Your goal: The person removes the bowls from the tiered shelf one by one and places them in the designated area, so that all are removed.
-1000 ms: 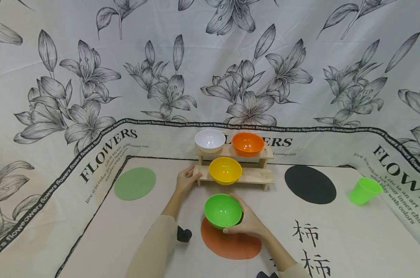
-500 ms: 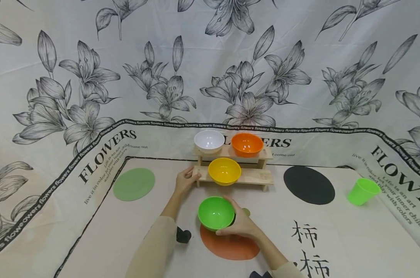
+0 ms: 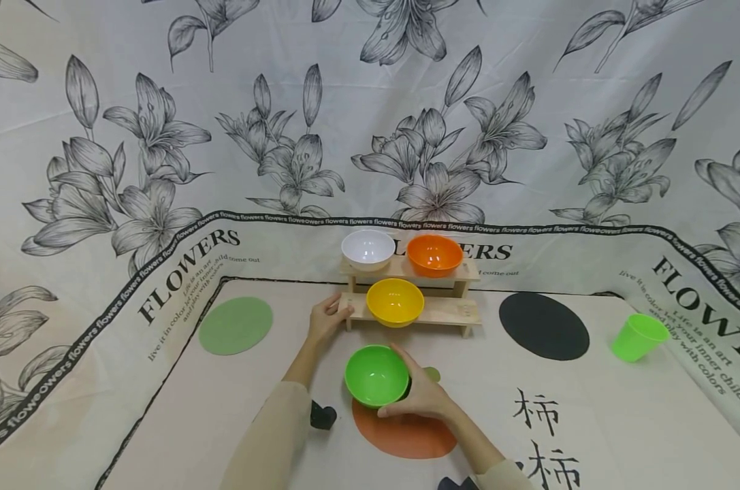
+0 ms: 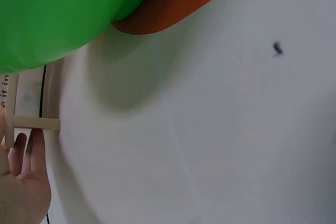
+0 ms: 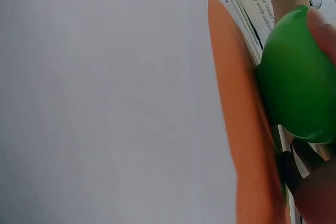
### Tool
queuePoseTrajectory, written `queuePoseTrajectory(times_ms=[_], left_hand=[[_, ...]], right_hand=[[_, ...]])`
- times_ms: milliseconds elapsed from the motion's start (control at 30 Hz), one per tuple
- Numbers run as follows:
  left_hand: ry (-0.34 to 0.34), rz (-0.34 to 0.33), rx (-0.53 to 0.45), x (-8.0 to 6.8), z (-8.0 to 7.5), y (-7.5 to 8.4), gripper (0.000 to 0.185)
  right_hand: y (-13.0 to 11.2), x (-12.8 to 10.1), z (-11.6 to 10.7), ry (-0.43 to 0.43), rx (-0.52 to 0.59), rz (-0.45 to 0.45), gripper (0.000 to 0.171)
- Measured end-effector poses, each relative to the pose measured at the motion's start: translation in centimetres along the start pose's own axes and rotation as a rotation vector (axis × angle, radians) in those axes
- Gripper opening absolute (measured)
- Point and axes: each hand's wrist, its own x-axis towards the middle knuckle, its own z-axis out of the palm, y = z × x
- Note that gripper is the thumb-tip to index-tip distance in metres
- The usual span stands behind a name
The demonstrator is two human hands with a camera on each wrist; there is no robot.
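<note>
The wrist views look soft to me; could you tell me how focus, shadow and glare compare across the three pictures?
Head view: sharp, evenly lit, glare spots inside the orange bowl. Left wrist view: green bowl blurred, casting a soft shadow. Right wrist view: green bowl and right hand out of focus.

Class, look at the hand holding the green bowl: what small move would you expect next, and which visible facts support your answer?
Probably a short lowering of the green bowl onto the orange mat. The right hand grips it at the mat's far edge, and the left wrist view shows a shadow beneath it, so it seems lifted. The left hand holds the wooden rack.
</note>
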Motion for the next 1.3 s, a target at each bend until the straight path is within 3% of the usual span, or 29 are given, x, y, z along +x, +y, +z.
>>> queuePoseTrajectory(times_ms=[167,467,1067,1300], left_hand=[[0.001,0.037,0.024,-0.3,0.0,0.4,0.053],[0.046,0.023,0.03,1.3,0.2,-2.4,0.054],[0.053,0.018,0.002,1.4,0.3,-2.4,0.054],[0.037,0.011,0.006,1.1,0.3,-2.1,0.055]], right_hand=[[0.0,-0.1,-0.1,-0.008,-0.042,-0.019,0.116],[0.3,0.0,-0.4,-0.032,0.018,-0.028,0.116],[0.1,0.1,-0.3,-0.036,0.038,-0.014,0.115],[0.1,0.0,-1.0,-0.045,0.103,-0.1,0.113]])
